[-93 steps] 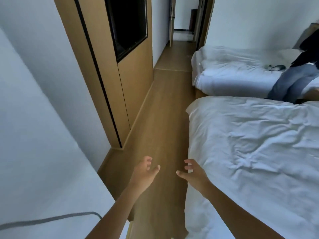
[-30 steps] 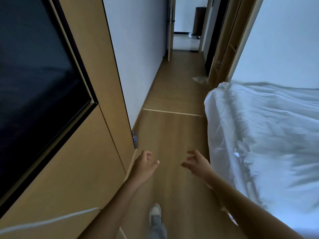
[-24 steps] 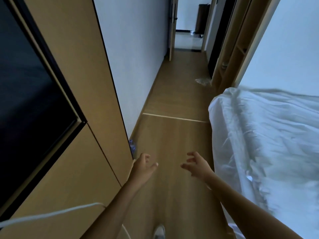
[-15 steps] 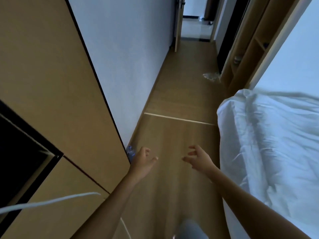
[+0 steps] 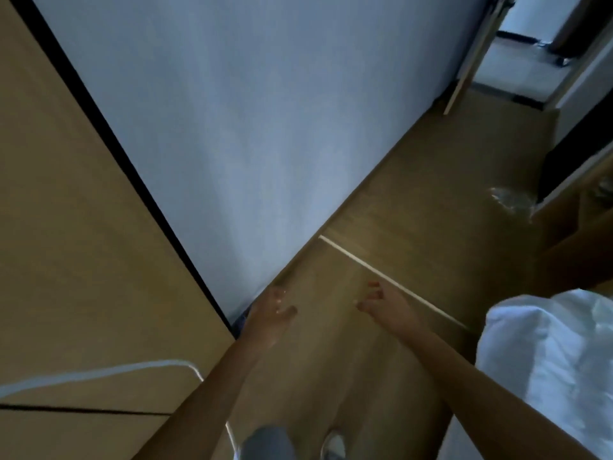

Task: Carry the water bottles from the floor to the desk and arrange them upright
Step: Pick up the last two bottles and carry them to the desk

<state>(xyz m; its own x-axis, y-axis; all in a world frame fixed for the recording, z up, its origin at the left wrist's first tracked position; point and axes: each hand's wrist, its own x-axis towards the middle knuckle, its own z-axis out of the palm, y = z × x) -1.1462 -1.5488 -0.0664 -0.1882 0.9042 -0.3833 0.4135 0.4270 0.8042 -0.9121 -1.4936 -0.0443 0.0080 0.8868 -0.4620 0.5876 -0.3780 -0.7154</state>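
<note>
Both my hands reach forward over the wooden floor [image 5: 381, 200], holding nothing. My left hand [image 5: 270, 312] is open, close to the corner where the wooden wall panel [image 5: 83, 244] meets the white wall. A bluish water bottle [image 5: 240, 322] on the floor peeks out in that corner, mostly hidden behind my left hand and the panel's edge. My right hand [image 5: 386, 307] is open too, fingers spread, to the right and apart from the bottle. The desk is not in view.
A bed with white sheets [image 5: 547, 360] fills the lower right. A crumpled clear plastic wrap [image 5: 510, 199] lies on the floor further down the corridor, by a wooden shelf unit [image 5: 577, 227]. A white cable [image 5: 99, 371] crosses the lower left. My shoe [image 5: 333, 446] shows below.
I have walked down the corridor past the dark screen; the view has tilted and turned toward the wall corner. My left hand now covers most of the bottle.
</note>
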